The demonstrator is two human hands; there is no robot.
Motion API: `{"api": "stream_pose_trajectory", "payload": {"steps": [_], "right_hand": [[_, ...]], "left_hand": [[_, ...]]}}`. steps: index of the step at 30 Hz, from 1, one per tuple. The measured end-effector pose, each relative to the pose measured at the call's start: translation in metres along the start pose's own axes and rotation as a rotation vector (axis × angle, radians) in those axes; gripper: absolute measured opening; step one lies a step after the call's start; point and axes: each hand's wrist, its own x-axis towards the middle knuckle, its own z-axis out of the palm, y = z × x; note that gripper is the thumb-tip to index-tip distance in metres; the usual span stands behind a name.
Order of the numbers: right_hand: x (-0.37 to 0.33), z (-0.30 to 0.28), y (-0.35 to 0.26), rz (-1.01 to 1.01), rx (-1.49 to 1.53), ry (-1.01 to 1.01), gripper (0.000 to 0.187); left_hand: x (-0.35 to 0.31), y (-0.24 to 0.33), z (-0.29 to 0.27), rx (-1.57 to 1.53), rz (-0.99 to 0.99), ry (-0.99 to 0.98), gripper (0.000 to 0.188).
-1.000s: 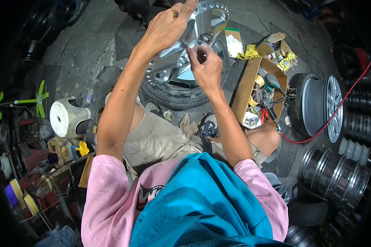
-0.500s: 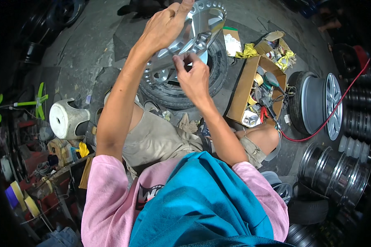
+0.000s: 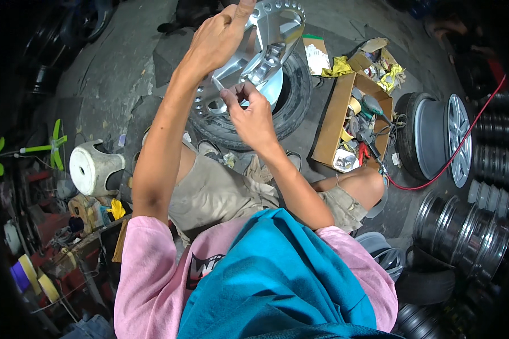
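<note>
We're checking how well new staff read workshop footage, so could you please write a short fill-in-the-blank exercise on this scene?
1. Between the left hand and the right hand, the ____ is higher up in the picture.
2. Lying on the floor beneath the silver wheel is a black rubber ____.
3. The long open box holding tools is made of brown ____.
4. The white stool is on the person's ____ side.

Missing words: left hand; tyre; cardboard; left.

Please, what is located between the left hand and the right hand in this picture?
In the head view, part of the shiny silver wheel lies between the left hand and the right hand.
</note>
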Motion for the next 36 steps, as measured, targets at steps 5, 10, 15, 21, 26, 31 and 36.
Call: {"api": "stream_pose_trajectory", "payload": {"steps": [5, 10, 15, 21, 26, 31, 36], "right_hand": [[-0.012, 0.007, -0.004, 0.493, 0.613, -0.162, 0.025], [-0.011, 0.011, -0.002, 0.806, 1.343, -0.322, 0.020], [-0.009, 0.001, 0.004, 0.756, 1.421, -0.340, 0.021], [-0.002, -0.039, 0.020, 0.449, 0.760, -0.006, 0.023], [0.012, -0.046, 0.053, 0.249, 0.269, 0.154, 0.036], [0.036, -0.062, 0.087, 0.527, 0.532, 0.204, 0.032], [0.062, -0.082, 0.076, 0.427, 0.494, 0.152, 0.034]], "left_hand": [[-0.002, 0.002, 0.000, 0.041, -0.063, -0.014, 0.090], [0.001, -0.001, -0.001, 0.036, -0.117, -0.060, 0.091], [0.005, -0.017, 0.007, -0.085, 0.061, 0.072, 0.081], [0.004, -0.011, -0.003, 0.017, -0.002, 0.025, 0.090], [0.004, -0.009, -0.001, 0.019, -0.023, -0.013, 0.087], [-0.002, 0.010, -0.003, -0.043, -0.134, -0.064, 0.075], [-0.006, 0.006, 0.001, -0.066, -0.091, -0.088, 0.080]]}}
